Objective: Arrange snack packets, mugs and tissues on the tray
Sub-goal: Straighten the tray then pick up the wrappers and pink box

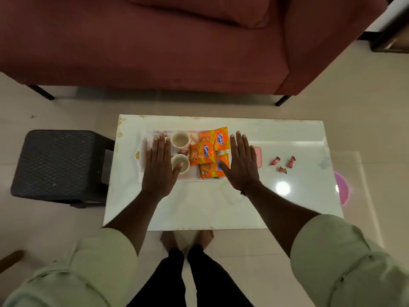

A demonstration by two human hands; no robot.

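Pale green rolled sleeves (93, 258) frame two bare forearms reaching over a glossy white rectangular worktop (199, 207). Both hands are spread flat, palms down, gripping nothing: the left hand (160, 167) over the left part of a white rectangular tray (190, 177), the right hand (242, 165) over its right end. On the tray between them stand two cream mugs (180, 139), beside overlapping orange snack packets (202, 152). Three small wrapped candies (283, 163) lie on the worktop, well right of the tray.
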